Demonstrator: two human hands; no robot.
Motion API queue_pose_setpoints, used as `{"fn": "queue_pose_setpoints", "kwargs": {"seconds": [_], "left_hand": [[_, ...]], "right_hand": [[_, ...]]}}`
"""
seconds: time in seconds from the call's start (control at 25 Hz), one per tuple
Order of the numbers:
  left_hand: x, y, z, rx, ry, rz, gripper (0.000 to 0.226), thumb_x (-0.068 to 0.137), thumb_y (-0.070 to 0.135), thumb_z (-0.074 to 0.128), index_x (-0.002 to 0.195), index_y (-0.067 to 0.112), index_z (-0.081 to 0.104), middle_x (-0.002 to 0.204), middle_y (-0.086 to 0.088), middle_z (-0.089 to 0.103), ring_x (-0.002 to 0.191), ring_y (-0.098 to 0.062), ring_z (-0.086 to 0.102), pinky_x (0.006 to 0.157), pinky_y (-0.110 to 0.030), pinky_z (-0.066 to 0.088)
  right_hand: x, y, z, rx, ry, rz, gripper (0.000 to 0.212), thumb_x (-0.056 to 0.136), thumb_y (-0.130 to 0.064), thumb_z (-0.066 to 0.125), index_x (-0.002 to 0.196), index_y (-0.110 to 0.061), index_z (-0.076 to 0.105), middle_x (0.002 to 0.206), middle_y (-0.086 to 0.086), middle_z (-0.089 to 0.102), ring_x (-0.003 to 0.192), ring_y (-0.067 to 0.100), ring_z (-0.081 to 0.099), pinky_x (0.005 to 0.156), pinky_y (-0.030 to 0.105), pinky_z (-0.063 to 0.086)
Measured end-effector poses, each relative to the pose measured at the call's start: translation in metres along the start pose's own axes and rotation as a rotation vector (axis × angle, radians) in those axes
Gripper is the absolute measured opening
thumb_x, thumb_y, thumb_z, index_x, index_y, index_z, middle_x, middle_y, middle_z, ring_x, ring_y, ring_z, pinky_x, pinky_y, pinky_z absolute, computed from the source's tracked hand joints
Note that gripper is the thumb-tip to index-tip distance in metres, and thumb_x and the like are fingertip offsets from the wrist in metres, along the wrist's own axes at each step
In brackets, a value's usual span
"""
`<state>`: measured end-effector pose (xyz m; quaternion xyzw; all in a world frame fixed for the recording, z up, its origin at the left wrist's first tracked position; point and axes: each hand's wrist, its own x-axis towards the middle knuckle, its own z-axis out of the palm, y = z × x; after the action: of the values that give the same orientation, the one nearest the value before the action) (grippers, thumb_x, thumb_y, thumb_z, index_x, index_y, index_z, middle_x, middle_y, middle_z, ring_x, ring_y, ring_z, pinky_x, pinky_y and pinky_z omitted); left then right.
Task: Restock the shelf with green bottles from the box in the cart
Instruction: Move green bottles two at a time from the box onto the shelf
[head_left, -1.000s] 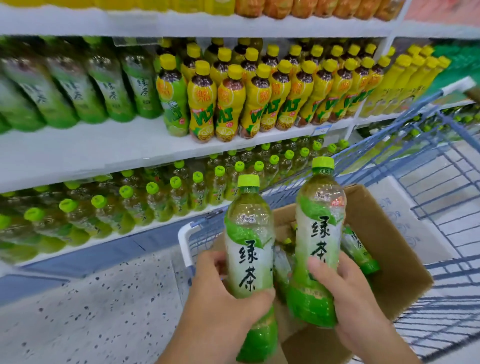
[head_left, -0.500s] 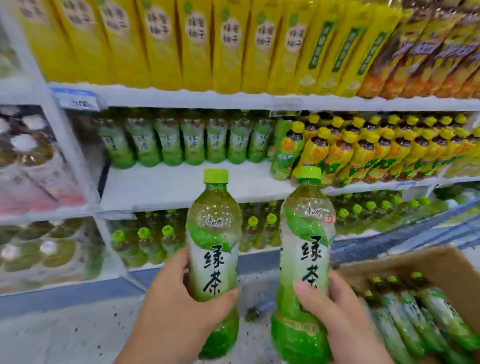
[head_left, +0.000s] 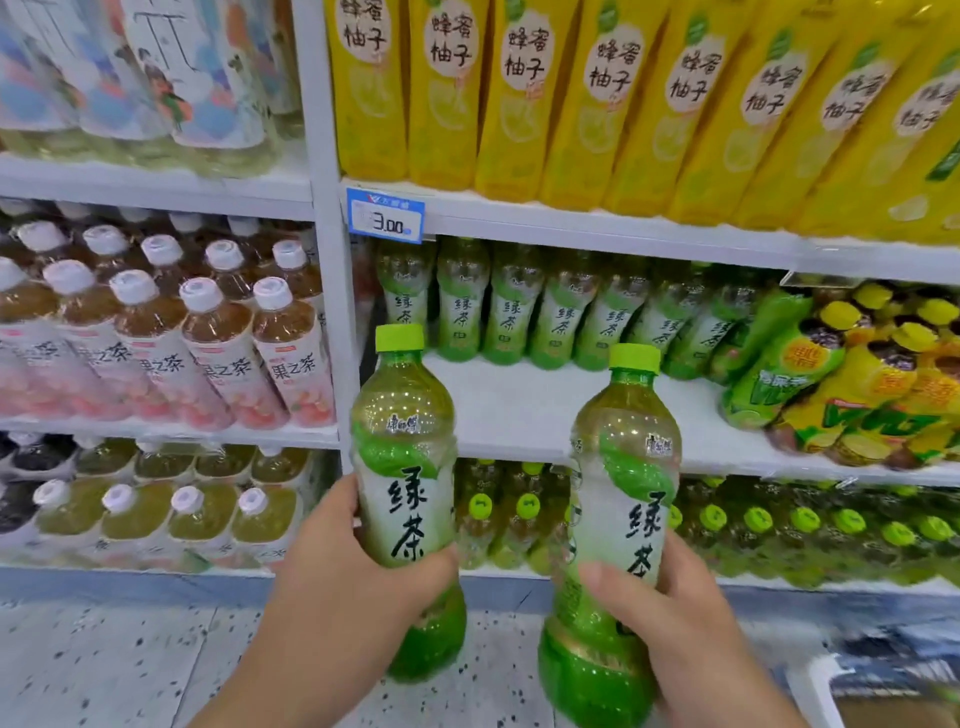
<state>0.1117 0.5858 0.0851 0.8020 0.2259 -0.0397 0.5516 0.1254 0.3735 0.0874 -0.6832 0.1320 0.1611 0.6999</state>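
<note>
Down low, the left hand (head_left: 337, 597) is wrapped round one green bottle (head_left: 408, 467) and the right hand (head_left: 691, 639) round a second green bottle (head_left: 618, 509), both upright before the white shelf (head_left: 545, 410). Matching bottles (head_left: 519, 312) line its back. Speckled floor (head_left: 104, 665) runs beneath the shelving.

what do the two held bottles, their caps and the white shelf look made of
Left bottle and right bottle: clear glossy plastic, probably, as liquid shows through and highlights glint on the shoulders. Their caps: opaque lime plastic by the look. Shelf: smooth white board, perhaps painted metal; unsure.
</note>
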Motion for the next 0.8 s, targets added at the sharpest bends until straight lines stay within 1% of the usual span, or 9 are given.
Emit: {"fn": "queue_pose_setpoints", "kwargs": {"seconds": [0.04,0.12,0.24,0.32,0.4,0.56,0.64,0.72,0.8], "left_hand": [[0.007,-0.003,0.000,-0.006,0.023,0.001,0.042,0.061,0.027,0.091,0.093,0.033,0.064,0.081,0.016,0.073,0.074,0.000,0.067,0.058,-0.019,0.051],[0.020,-0.005,0.000,-0.022,0.064,-0.005,0.038,0.062,0.028,0.091,0.093,0.031,0.067,0.080,0.022,0.073,0.071,0.003,0.067,0.061,-0.023,0.053],[0.040,-0.005,0.003,0.011,0.106,-0.008,0.037,0.063,0.032,0.091,0.091,0.028,0.068,0.077,0.019,0.074,0.067,0.006,0.067,0.058,-0.020,0.052],[0.058,-0.002,0.005,0.050,0.131,-0.001,0.040,0.062,0.031,0.091,0.094,0.028,0.067,0.078,0.015,0.075,0.068,0.002,0.069,0.061,-0.025,0.057],[0.078,-0.001,0.006,0.069,0.142,0.025,0.042,0.064,0.027,0.091,0.096,0.028,0.064,0.080,0.014,0.075,0.070,0.000,0.070,0.065,-0.030,0.059],[0.123,-0.002,0.010,0.117,0.210,0.115,0.044,0.066,0.026,0.090,0.100,0.024,0.061,0.085,0.013,0.071,0.074,-0.001,0.066,0.060,-0.022,0.051],[0.145,-0.003,0.011,0.115,0.237,0.158,0.050,0.067,0.028,0.090,0.106,0.022,0.059,0.094,0.011,0.070,0.082,-0.005,0.066,0.067,-0.026,0.053],[0.167,-0.004,0.015,0.121,0.246,0.229,0.056,0.068,0.029,0.089,0.112,0.023,0.055,0.100,0.011,0.067,0.089,-0.009,0.065,0.075,-0.029,0.053],[0.184,-0.006,0.019,0.122,0.250,0.318,0.058,0.070,0.029,0.088,0.115,0.023,0.051,0.099,0.017,0.062,0.093,-0.008,0.063,0.079,-0.027,0.050]], "right_hand": [[0.008,0.002,0.004,-0.019,-0.001,-0.001,0.061,0.037,-0.034,0.085,0.096,-0.024,0.071,0.083,0.003,0.077,0.076,0.022,0.073,0.069,0.039,0.054],[0.024,0.006,0.008,-0.054,0.013,-0.004,0.051,0.047,-0.036,0.096,0.091,-0.034,0.072,0.088,-0.002,0.077,0.082,0.020,0.074,0.074,0.042,0.056],[0.050,0.009,0.011,-0.088,0.026,-0.008,0.029,0.070,-0.025,0.086,0.093,-0.033,0.071,0.089,-0.007,0.077,0.086,0.019,0.073,0.079,0.043,0.057],[0.070,0.006,0.013,-0.140,-0.002,-0.010,0.027,0.073,-0.023,0.083,0.095,-0.031,0.070,0.086,-0.009,0.077,0.084,0.016,0.073,0.075,0.038,0.056],[0.092,0.004,0.018,-0.213,-0.036,-0.035,0.028,0.072,-0.027,0.085,0.096,-0.031,0.070,0.086,-0.013,0.076,0.082,0.011,0.073,0.073,0.034,0.055],[0.142,0.002,0.031,-0.321,-0.063,-0.117,0.033,0.069,-0.031,0.089,0.096,-0.030,0.069,0.085,-0.018,0.076,0.075,0.000,0.071,0.069,0.025,0.055],[0.166,0.001,0.040,-0.335,-0.040,-0.174,0.037,0.067,-0.026,0.091,0.096,-0.029,0.068,0.083,-0.018,0.075,0.075,0.000,0.071,0.068,0.023,0.055],[0.192,-0.001,0.050,-0.337,-0.012,-0.244,0.046,0.065,-0.024,0.092,0.103,-0.027,0.067,0.087,-0.016,0.076,0.080,0.001,0.072,0.072,0.024,0.056],[0.213,-0.003,0.059,-0.351,0.013,-0.306,0.056,0.064,-0.024,0.093,0.112,-0.024,0.066,0.095,-0.013,0.075,0.086,0.004,0.072,0.078,0.027,0.058]]}}
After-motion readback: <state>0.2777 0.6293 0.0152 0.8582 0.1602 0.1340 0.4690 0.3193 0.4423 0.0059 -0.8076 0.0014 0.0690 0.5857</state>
